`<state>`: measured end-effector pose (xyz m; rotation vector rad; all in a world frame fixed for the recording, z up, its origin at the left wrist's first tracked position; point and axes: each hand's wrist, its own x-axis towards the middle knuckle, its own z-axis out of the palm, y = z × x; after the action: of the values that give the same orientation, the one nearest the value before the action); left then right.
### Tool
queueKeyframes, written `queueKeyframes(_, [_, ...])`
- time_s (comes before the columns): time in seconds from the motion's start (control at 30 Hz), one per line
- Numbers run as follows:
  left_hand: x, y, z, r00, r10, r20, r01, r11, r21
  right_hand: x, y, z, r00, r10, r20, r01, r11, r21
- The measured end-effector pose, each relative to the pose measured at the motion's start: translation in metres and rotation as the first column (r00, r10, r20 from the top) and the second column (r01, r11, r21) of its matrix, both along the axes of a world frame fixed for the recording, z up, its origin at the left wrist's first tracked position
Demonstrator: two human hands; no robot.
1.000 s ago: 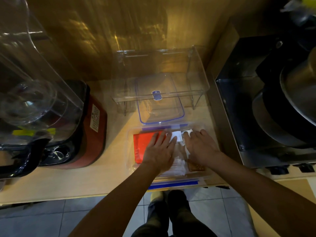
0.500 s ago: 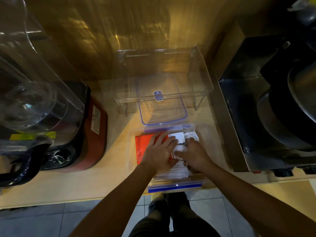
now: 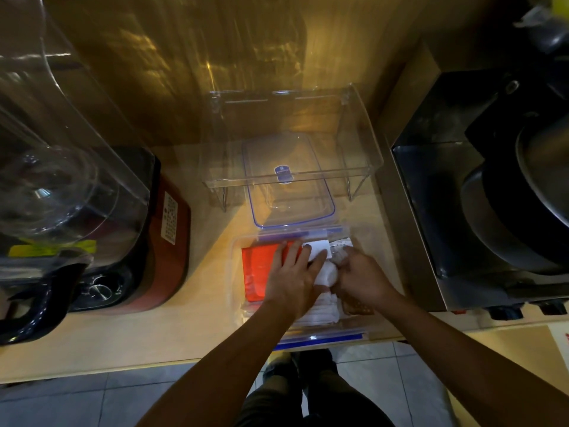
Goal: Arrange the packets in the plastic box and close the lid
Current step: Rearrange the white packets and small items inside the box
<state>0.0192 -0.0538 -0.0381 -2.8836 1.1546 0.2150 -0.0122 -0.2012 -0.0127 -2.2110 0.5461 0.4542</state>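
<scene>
A clear plastic box with blue clips stands at the counter's front edge. Inside lie a red packet on the left, white packets in the middle and a brown packet on the right. My left hand lies flat, fingers spread, over the red and white packets. My right hand is curled around a white packet beside the left fingers. The clear lid with a blue rim lies just behind the box, partly under a clear acrylic stand.
A clear acrylic stand sits at the back over the lid. A red and black blender with a clear jar fills the left. A steel appliance with dark pans stands on the right. The tiled floor shows below the counter edge.
My right hand went from lying flat on the packets to curling its fingers around a white packet and shifting toward the left hand. The left hand stayed pressed on the packets.
</scene>
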Motion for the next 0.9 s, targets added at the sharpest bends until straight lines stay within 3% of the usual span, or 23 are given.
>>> queueKeyframes(0.13, [0.002,0.0,-0.003,1.0,0.004,0.024,-0.003,0.999,-0.035,0.012,0.01,-0.002,0.967,-0.249,0.057,0.255,0.935,-0.248])
queueKeyframes(0.33, [0.001,0.002,-0.011,1.0,-0.001,0.012,0.001,0.999,-0.051,0.03,0.01,-0.01,0.925,-0.334,-0.18,0.317,0.941,-0.115])
queueKeyframes(0.47, [0.001,0.001,-0.014,0.997,0.022,-0.076,-0.029,0.996,-0.086,0.034,0.011,-0.016,0.951,-0.279,-0.134,0.236,0.934,-0.268])
queueKeyframes(0.63, [0.001,0.002,-0.012,0.997,0.031,-0.07,-0.036,0.997,-0.069,0.027,0.018,-0.019,0.971,-0.22,-0.098,0.174,0.922,-0.346])
queueKeyframes(0.77, [0.0,0.002,-0.008,0.998,0.032,-0.045,-0.034,0.998,-0.06,0.038,0.013,-0.014,0.962,-0.169,-0.213,0.097,0.946,-0.309])
queueKeyframes(0.9, [-0.001,0.001,-0.006,0.999,0.034,-0.023,-0.036,0.997,-0.073,0.048,0.012,-0.008,0.954,-0.063,-0.292,-0.055,0.925,-0.377])
